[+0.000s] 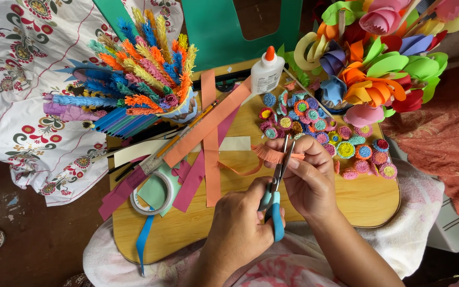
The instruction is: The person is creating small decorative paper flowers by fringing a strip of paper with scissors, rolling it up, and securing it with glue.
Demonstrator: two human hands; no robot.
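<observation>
My left hand (237, 228) grips the blue handles of a pair of scissors (278, 172), blades pointing away from me. The blades are parted around an orange paper strip (268, 154) whose edge is cut into a fine fringe. My right hand (312, 183) pinches that strip at its right end and holds it level just above a wooden lap board (367, 204). The uncut tail of the strip curls down to the left.
On the board lie long orange and magenta paper strips (211, 133), a tape roll (152, 194), a white glue bottle (266, 72) and several small rolled fringe discs (346, 143). A bunch of fringed paper sticks (139, 74) stands at left and paper flowers (373, 58) at right.
</observation>
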